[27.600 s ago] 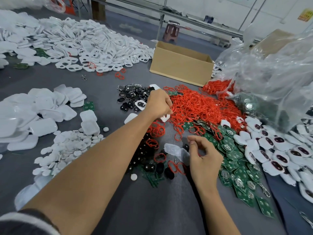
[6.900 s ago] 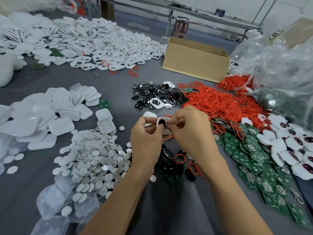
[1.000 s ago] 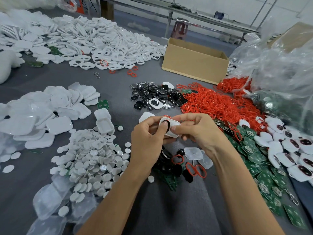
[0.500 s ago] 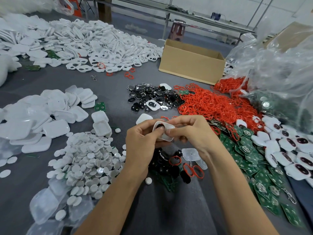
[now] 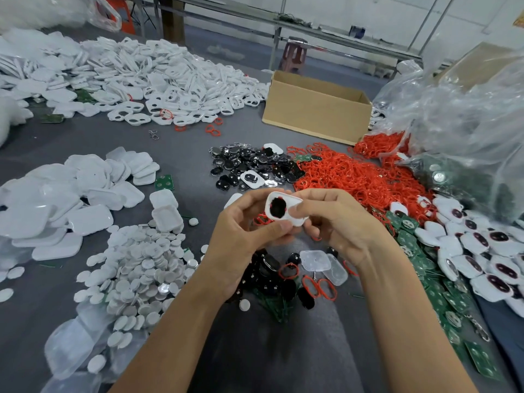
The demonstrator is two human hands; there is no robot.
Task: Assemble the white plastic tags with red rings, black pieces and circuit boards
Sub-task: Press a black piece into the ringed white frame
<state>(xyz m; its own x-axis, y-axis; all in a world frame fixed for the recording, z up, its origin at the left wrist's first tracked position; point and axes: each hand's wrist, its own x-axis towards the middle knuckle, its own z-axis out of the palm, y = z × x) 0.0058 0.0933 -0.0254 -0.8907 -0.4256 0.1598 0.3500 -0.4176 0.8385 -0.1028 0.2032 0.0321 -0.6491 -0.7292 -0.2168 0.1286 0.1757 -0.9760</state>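
Grip: both hands pinch one white tag [image 5: 285, 209] between them above the table, the left hand [image 5: 241, 239] with its thumb pressed under the tag's near edge, the right hand [image 5: 340, 222] with its thumb on the tag's right half.
Table [image 5: 175, 154]: grey, covered with sorted heaps.
Clear plastic bags [image 5: 459, 131]: bulky, far right, lying over part of the green boards.
Far white heap [image 5: 136, 78]: open tag frames with cut-outs, across the far left.
Cardboard box [image 5: 317, 109]: open, beyond the red heap.
Red rings [image 5: 354, 177]: wide pile right of centre, just behind the right hand.
Flat white covers [image 5: 71, 194]: stacked loosely at the left.
White round discs [image 5: 136, 268]: pile near the left forearm.
Circuit boards [image 5: 425, 251]: green, strewn along the right, partly under finished tags.
Finished tags [image 5: 487, 251]: white with dark windows, at the right edge.
Black pieces [image 5: 249, 163]: shiny heap behind the hands; a smaller cluster [image 5: 272, 279] lies below them with a few loose red rings.
Held tag: tilted toward the camera, a black piece [image 5: 278, 208] seated in its left opening with red showing at the rim.
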